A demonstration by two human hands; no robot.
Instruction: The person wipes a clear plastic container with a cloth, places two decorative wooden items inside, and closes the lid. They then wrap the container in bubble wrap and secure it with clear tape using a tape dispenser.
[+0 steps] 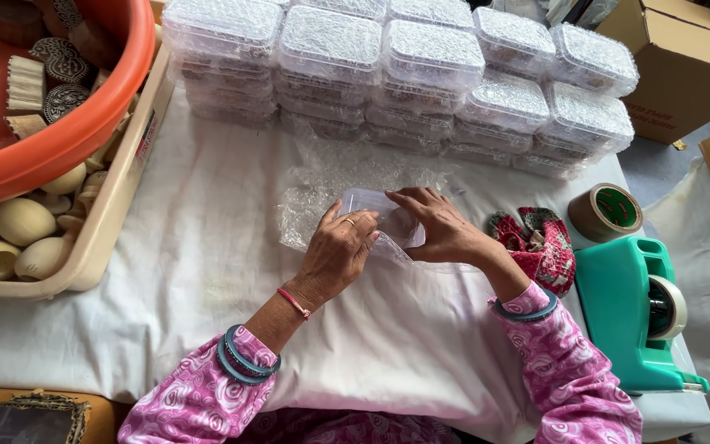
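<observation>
A small clear plastic box [369,203] lies on a sheet of bubble wrap [330,177] in the middle of the white cloth. My left hand [340,247] rests on the box's near left side, a ring on one finger. My right hand [441,226] presses on its right side, fingers spread over the lid. Both hands hold the box and the wrap around it. Pink patterned sleeves and teal bangles cover my wrists.
Stacks of bubble-wrapped clear boxes [421,57] line the far edge. An orange tub [84,123] of carved wooden blocks sits in a beige tray [108,214] with wooden egg shapes at left. A teal tape dispenser [630,312], a brown tape roll [607,211] and a red cloth [540,242] are at right.
</observation>
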